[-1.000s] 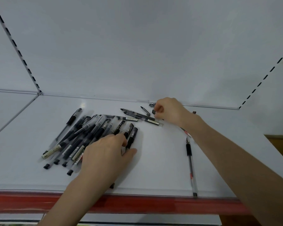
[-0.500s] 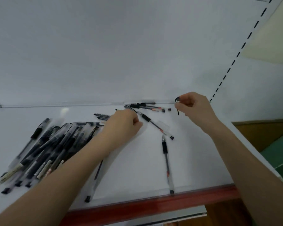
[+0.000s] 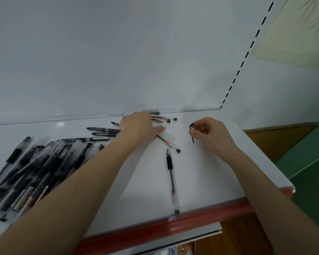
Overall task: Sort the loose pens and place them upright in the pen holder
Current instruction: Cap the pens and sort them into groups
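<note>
A white shelf (image 3: 99, 181) with a red front edge (image 3: 164, 229) carries the loose pens; no holder appears in view. The main pile of capped black pens (image 3: 35, 168) lies at the left, overlapping and pointing roughly toward the rear right. Two uncapped pens (image 3: 103, 131) lie side by side just behind the pile, tips to the left. The left hand (image 3: 138, 129) rests palm down near the rear of the shelf, fingers curled over a pen (image 3: 166, 142) that runs diagonally from under the thumb to a black end cap at the front right; whether the hand actually grips it cannot be told. A clear cap (image 3: 168, 136) lies against this pen beside the thumb. Further pens (image 3: 160, 118) sit at the rear wall behind the left hand, with a small black cap (image 3: 175, 119) just to their right. The right hand (image 3: 210, 133) is closed, pinching a small black clip-like pen part (image 3: 192, 129) between thumb and forefinger, clear of the shelf surface. A single uncapped pen (image 3: 171, 179) lies between the two forearms, tip toward the rear, end at the front edge.
</note>
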